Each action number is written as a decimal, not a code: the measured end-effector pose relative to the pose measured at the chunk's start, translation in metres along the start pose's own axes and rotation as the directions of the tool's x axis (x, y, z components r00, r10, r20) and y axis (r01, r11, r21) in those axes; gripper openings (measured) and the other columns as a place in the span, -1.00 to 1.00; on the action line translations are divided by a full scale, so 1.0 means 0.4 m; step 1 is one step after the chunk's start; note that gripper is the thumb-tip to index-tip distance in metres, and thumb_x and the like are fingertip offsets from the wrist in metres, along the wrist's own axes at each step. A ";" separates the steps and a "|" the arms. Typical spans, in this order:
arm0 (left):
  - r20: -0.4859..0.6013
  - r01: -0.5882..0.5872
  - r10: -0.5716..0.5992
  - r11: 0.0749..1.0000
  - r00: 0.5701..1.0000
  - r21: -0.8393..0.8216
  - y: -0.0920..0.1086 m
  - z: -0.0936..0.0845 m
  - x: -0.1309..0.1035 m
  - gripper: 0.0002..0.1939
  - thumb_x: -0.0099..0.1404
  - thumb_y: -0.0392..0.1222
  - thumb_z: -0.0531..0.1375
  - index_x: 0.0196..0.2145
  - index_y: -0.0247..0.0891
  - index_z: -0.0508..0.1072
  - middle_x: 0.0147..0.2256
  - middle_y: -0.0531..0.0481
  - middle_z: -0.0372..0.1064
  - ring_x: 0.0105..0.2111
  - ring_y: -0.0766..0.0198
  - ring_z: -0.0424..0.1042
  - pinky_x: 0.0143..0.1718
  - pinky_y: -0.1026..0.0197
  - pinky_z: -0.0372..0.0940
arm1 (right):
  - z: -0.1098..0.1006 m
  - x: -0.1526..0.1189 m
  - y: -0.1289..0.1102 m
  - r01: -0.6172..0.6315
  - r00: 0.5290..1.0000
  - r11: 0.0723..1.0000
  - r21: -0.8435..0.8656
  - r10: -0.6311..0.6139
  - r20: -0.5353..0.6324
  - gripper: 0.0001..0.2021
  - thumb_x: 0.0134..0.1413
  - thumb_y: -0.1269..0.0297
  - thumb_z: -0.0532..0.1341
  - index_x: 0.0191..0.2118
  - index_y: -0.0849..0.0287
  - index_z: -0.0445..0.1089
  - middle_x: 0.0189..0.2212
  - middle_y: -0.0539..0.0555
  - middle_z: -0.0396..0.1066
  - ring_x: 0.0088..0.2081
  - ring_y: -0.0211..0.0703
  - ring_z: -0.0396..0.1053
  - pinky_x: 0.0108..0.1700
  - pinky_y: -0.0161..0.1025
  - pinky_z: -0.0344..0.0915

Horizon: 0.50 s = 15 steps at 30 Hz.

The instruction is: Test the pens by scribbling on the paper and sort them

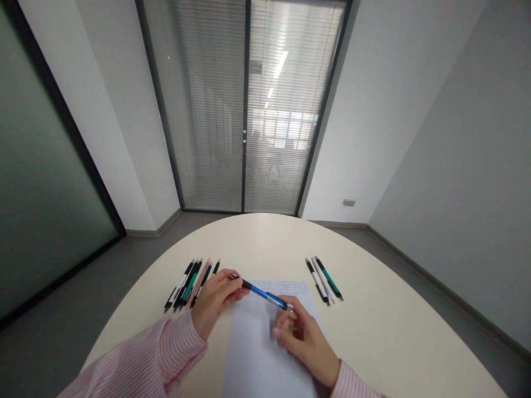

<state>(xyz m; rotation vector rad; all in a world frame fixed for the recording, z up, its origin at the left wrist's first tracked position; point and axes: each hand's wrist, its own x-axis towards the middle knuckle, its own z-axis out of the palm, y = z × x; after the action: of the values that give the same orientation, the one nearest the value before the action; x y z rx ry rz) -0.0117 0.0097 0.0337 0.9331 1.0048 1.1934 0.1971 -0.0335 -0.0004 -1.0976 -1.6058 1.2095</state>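
A blue pen with a black grip slants over a sheet of paper. My left hand pinches its black tip end between thumb and fingers. At the other end, the pen's clear push-button end lies between the index and middle fingers of my right hand. That hand is loosely curled, its thumb apart from the pen. Lines of writing or print run along the sheet's top edge. Beside my left hand lies a row of several pens, black, white, green and pink, partly hidden by that hand.
To the right of the paper, three pens, white-and-black, white and green, lie side by side. Everything rests on a round cream table. Beyond its far edge stand glass panels with blinds and white walls.
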 end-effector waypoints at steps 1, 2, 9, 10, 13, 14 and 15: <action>0.010 0.023 -0.023 1.000 1.000 -0.012 -0.016 0.010 -0.007 -0.64 -0.05 -0.07 0.38 -0.35 -0.30 0.38 -0.40 -0.03 0.48 -0.38 0.24 0.53 -0.31 0.29 0.40 | -0.008 0.007 0.000 -0.028 0.998 0.990 0.136 0.036 -0.053 -0.55 -0.04 0.08 0.29 -0.05 0.15 0.25 -0.56 -0.10 0.28 -0.59 -0.31 0.21 -0.58 -0.39 0.11; 0.030 0.053 -0.052 0.999 0.998 -0.013 -0.032 0.017 -0.012 -0.61 -0.07 -0.07 0.40 -0.34 -0.31 0.40 -0.40 -0.05 0.49 -0.38 0.23 0.53 -0.29 0.28 0.40 | -0.016 0.012 0.000 -0.048 0.991 0.968 0.247 0.077 -0.108 -0.54 -0.07 0.06 0.31 -0.07 0.17 0.29 -0.57 -0.09 0.29 -0.60 -0.32 0.20 -0.59 -0.39 0.11; 0.127 0.037 -0.057 0.987 0.990 0.156 -0.082 0.019 0.000 -0.51 -0.12 0.06 0.40 -0.34 -0.39 0.49 -0.46 -0.15 0.54 -0.44 0.20 0.52 -0.35 0.20 0.39 | -0.046 0.019 -0.002 -0.044 0.899 0.759 0.650 0.314 -0.305 -0.68 -0.23 0.20 0.43 -0.30 0.23 0.47 -0.63 -0.08 0.30 -0.62 -0.44 0.17 -0.62 -0.51 0.07; 0.137 0.016 -0.040 0.985 0.990 0.173 -0.082 0.018 0.001 -0.52 -0.12 0.05 0.39 -0.35 -0.39 0.50 -0.47 -0.15 0.54 -0.46 0.20 0.51 -0.36 0.19 0.39 | -0.045 0.017 -0.005 -0.049 0.903 0.734 0.678 0.323 -0.284 -0.68 -0.21 0.20 0.43 -0.28 0.23 0.47 -0.63 -0.08 0.31 -0.61 -0.44 0.18 -0.61 -0.52 0.09; 0.161 -0.023 -0.013 0.975 0.987 0.223 -0.080 0.019 -0.001 -0.58 -0.09 0.00 0.38 -0.37 -0.40 0.51 -0.51 -0.14 0.53 -0.51 0.22 0.49 -0.41 0.20 0.37 | -0.033 0.013 -0.013 -0.111 0.936 0.688 0.717 0.315 -0.158 -0.68 -0.13 0.15 0.39 -0.26 0.24 0.46 -0.60 -0.04 0.36 -0.60 -0.43 0.23 -0.59 -0.51 0.15; 0.172 -0.032 -0.010 0.970 0.985 0.239 -0.081 0.020 -0.002 -0.60 -0.08 -0.02 0.38 -0.37 -0.41 0.52 -0.51 -0.14 0.53 -0.52 0.23 0.48 -0.43 0.20 0.37 | -0.028 0.013 -0.015 -0.140 0.945 0.686 0.714 0.307 -0.110 -0.70 -0.11 0.14 0.38 -0.30 0.26 0.46 -0.60 -0.01 0.38 -0.61 -0.42 0.24 -0.59 -0.51 0.16; 0.183 -0.043 -0.004 0.966 0.983 0.253 -0.083 0.020 -0.003 -0.62 -0.06 -0.04 0.37 -0.37 -0.41 0.52 -0.51 -0.14 0.53 -0.52 0.23 0.47 -0.44 0.21 0.36 | -0.023 0.013 -0.016 -0.166 0.950 0.688 0.706 0.303 -0.071 -0.72 -0.10 0.15 0.37 -0.35 0.27 0.45 -0.60 0.01 0.40 -0.61 -0.41 0.25 -0.60 -0.50 0.16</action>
<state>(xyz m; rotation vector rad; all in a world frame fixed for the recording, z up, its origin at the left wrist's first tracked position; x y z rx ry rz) 0.0051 0.0038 0.0046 1.2361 1.0179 0.9869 0.2035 -0.0271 0.0081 -0.8822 -0.7385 1.6456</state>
